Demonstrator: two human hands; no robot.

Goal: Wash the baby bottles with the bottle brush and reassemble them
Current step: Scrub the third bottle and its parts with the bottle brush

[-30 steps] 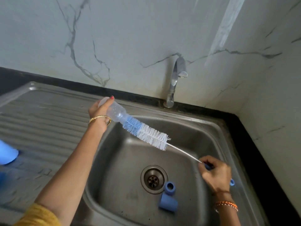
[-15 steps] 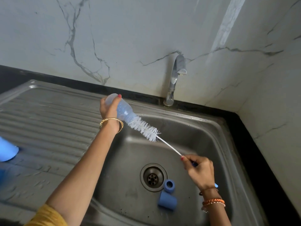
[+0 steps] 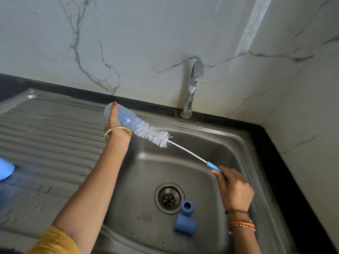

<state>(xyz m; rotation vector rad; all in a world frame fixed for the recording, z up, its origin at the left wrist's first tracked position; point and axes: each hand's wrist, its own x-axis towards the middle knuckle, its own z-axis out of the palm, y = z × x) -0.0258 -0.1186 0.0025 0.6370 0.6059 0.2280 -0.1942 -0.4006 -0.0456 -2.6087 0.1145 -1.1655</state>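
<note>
Lying on a slant above the sink, the baby bottle [image 3: 122,117] points its open mouth down and to the right, and its closed bottom points up and to the left. The left hand [image 3: 114,123] wraps around the bottle from below, thumb up on its side, so that grip is closed on the bottle. The bottle brush [image 3: 153,134] lies along the same slanted line as the bottle. Its blue tip is inside the bottle and most of its white bristles stick out of the mouth. From the bristles a thin white wire runs down and to the right to a blue handle. The right hand [image 3: 233,187] curls around that handle, so that grip is closed on the brush. The right hand is well apart from the bottle and lower than it, so the left hand is the one nearer the bottle. Because the brush and the bottle line up, the next push probably has to go straight along that line, up and to the left. Below them, two blue bottle parts [image 3: 185,219] lie in the sink bowl [image 3: 146,171] just beside the drain [image 3: 168,197]. The tap [image 3: 194,88] stands behind the bowl with no water coming out. Another blue thing [image 3: 5,170] sits at the far left on the ridged draining board [image 3: 45,136], cut off at the edge.
</note>
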